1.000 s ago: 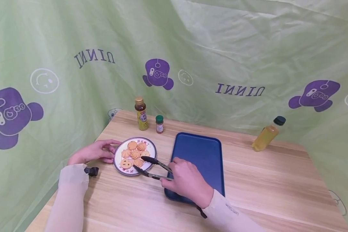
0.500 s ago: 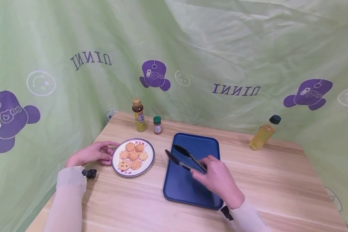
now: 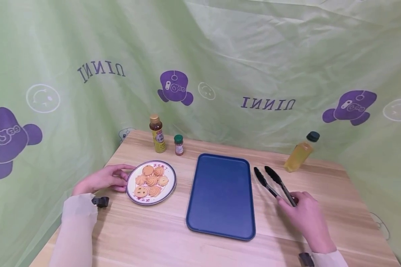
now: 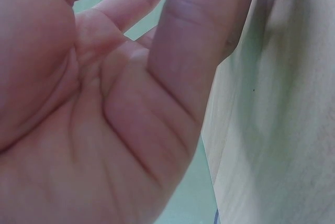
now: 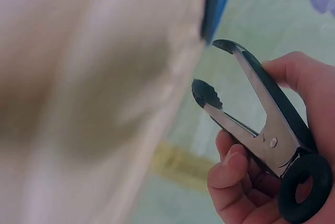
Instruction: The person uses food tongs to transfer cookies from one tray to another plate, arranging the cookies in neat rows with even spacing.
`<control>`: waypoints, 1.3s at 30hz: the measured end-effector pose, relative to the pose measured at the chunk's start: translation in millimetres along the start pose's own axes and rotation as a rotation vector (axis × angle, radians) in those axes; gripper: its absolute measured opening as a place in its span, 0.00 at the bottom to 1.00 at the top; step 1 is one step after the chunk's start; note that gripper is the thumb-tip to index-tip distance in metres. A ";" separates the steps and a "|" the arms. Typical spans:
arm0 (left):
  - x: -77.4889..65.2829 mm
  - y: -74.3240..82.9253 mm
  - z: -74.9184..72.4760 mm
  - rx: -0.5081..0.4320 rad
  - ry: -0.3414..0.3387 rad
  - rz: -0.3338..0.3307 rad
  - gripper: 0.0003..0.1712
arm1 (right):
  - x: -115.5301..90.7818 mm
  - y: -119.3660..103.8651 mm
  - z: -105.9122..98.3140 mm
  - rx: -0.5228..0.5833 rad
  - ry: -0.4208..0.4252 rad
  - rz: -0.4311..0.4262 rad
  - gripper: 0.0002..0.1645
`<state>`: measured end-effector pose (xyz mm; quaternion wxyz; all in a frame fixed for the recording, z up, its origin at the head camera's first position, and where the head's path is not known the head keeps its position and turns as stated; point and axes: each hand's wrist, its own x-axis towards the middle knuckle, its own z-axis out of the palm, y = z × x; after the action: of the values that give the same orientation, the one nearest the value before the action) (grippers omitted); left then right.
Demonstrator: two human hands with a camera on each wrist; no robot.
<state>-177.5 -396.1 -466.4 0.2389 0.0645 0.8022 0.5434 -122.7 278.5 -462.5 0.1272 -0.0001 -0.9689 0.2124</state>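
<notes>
At the left of the table my left hand [image 3: 107,179] rests beside a white plate [image 3: 168,185] with a dark rim, its fingertips touching the left edge. On the plate lie several golden cookies [image 3: 152,181]. The left wrist view shows only the palm [image 4: 94,130] and relaxed fingers; the plate is out of that view. My right hand [image 3: 305,217] grips black-and-silver tongs [image 3: 274,185] to the right of the blue tray. The arms of the tongs are spread, with nothing between the tips. In the right wrist view, fingers and thumb wrap around the tongs [image 5: 272,124].
A blue rectangular tray [image 3: 222,196] lies mid-table. Behind the plate stand a yellow-labelled bottle [image 3: 158,137] with a gold cap and a small green-capped jar [image 3: 178,145]. A bottle of yellow liquid [image 3: 298,157] stands at the back right. Green cloth [image 3: 220,44] hangs behind the table.
My right hand has carried the tongs rightward, from above the cookies across the tray to its right side. The left hand stays at the plate, and the cookies stay on it.
</notes>
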 end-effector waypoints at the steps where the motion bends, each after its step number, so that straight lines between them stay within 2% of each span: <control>1: -0.9 -0.1 -0.8 -0.001 0.000 0.001 0.47 | -1.5 5.8 0.3 -0.004 0.013 0.004 0.32; 5: -4.6 -1.1 -1.9 0.003 0.012 -0.001 0.46 | -7.5 21.1 2.4 -0.040 0.076 -0.004 0.33; 7: -6.1 -2.1 -1.7 0.004 0.015 -0.001 0.46 | -9.7 24.6 2.2 -0.056 0.078 0.006 0.36; 10: -6.7 -3.9 -1.9 -0.002 0.011 -0.001 0.46 | -11.7 25.2 -0.4 -0.076 0.017 0.054 0.41; 13: -6.2 -5.0 -2.8 0.000 0.008 0.003 0.46 | -12.0 22.8 -4.4 -0.094 -0.048 0.086 0.43; 19: -5.3 -4.6 -3.6 -0.005 0.012 0.006 0.46 | -9.6 12.0 -11.8 -0.119 -0.172 0.127 0.32; 22: -5.0 -3.6 -3.4 -0.005 0.010 0.003 0.46 | -7.6 8.1 -13.0 -0.124 -0.218 0.146 0.30; 30: -1.3 -1.5 -2.3 0.004 0.005 -0.001 0.46 | -3.9 9.1 -13.0 -0.136 -0.241 0.140 0.30; 35: 1.1 0.5 -2.0 0.002 0.002 0.004 0.46 | -3.9 12.4 -15.8 -0.118 -0.307 0.168 0.31; 39: -0.7 -0.3 -1.4 -0.001 -0.004 0.006 0.46 | -1.8 13.4 -16.1 -0.118 -0.321 0.164 0.31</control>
<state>-177.4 -397.7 -466.0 0.2389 0.0680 0.8012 0.5444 -117.7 297.2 -454.3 -0.0469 -0.0528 -0.9842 0.1623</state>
